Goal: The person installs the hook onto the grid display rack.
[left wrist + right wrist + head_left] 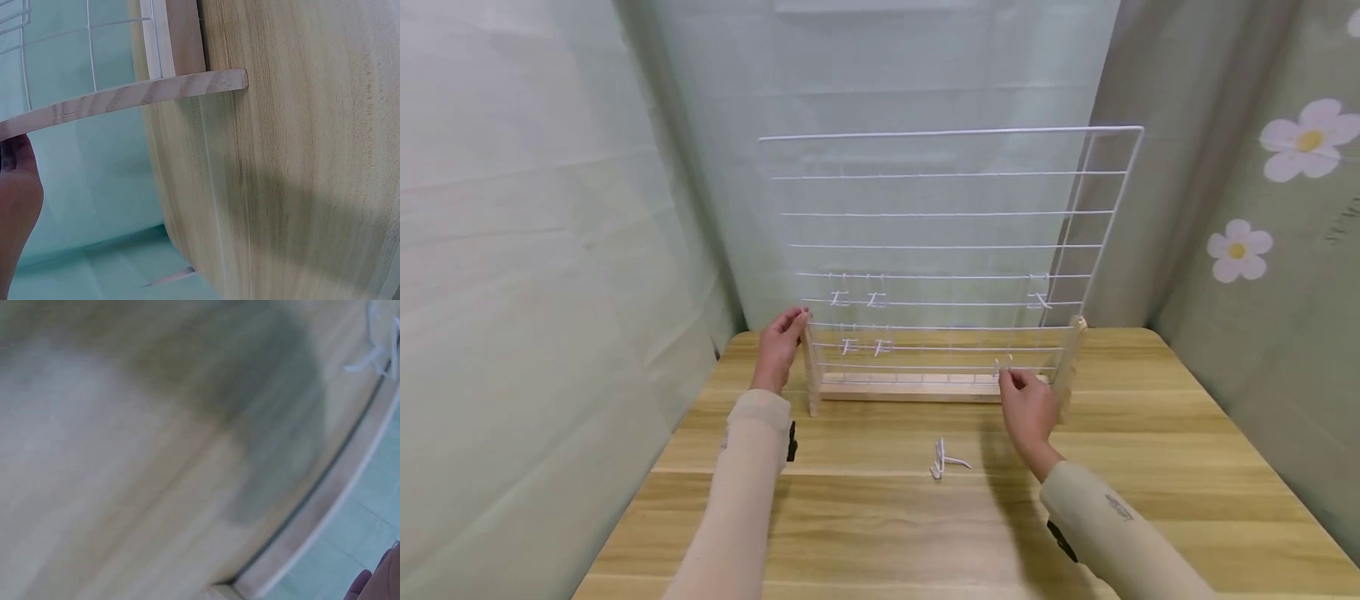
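A white wire grid rack (940, 247) stands upright on the table in a pale wooden base. My left hand (780, 346) grips the top of the rack's left wooden post (812, 375); in the left wrist view, that hand (17, 200) is cut off by the frame edge. Low on the rack's right side, my right hand (1028, 407) pinches a white wire hook (997, 367) by the grid, its lower part hidden by the fingers. Another white hook (941, 460) lies on the table in front. Only part of my right hand (378, 581) shows in the right wrist view.
Several white hooks hang on the grid's left side, among them an upper hook (838, 297) and a lower hook (882, 347). One more hook (1038, 301) hangs at the right. The wooden table (865, 533) has pale curtains (587, 275) around it.
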`<state>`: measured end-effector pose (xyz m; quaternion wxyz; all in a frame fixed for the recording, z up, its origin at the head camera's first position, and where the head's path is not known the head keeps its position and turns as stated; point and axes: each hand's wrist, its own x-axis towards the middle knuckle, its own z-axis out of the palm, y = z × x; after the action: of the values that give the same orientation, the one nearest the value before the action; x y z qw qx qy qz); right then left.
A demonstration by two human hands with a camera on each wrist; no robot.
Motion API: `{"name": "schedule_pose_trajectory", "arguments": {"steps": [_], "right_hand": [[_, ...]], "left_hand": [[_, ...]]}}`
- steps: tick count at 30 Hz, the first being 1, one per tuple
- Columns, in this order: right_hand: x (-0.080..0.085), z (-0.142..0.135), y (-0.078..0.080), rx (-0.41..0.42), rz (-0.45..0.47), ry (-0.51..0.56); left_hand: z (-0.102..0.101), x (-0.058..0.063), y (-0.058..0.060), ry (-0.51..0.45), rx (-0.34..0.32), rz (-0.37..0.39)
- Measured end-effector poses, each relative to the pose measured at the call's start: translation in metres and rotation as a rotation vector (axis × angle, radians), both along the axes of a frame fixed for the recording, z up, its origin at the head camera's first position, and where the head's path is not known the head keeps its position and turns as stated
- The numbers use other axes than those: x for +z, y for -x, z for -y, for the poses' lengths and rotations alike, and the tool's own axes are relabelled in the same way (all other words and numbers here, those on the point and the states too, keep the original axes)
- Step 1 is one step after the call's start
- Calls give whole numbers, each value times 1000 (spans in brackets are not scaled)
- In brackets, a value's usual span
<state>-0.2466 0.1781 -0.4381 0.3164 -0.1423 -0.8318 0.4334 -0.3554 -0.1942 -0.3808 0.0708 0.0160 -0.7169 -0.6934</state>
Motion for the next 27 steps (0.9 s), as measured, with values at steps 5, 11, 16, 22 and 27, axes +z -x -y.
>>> {"name": "schedule_pose_trajectory", "arguments": {"steps": [5, 11, 16, 22, 27], "right_hand": [[26, 6, 7, -58, 7, 28], [60, 19, 14, -129, -16, 45], [82, 25, 19, -164, -12, 41], [103, 24, 23, -189, -30, 61], [115, 25, 26, -201, -18, 46]], "left_hand": [[0, 2, -1, -12, 3, 2], [1, 3, -1, -20, -2, 9], [3, 2, 0, -39, -7, 2], [1, 1, 1, -28, -9, -10], [0, 1, 0, -17, -4, -7]]}}
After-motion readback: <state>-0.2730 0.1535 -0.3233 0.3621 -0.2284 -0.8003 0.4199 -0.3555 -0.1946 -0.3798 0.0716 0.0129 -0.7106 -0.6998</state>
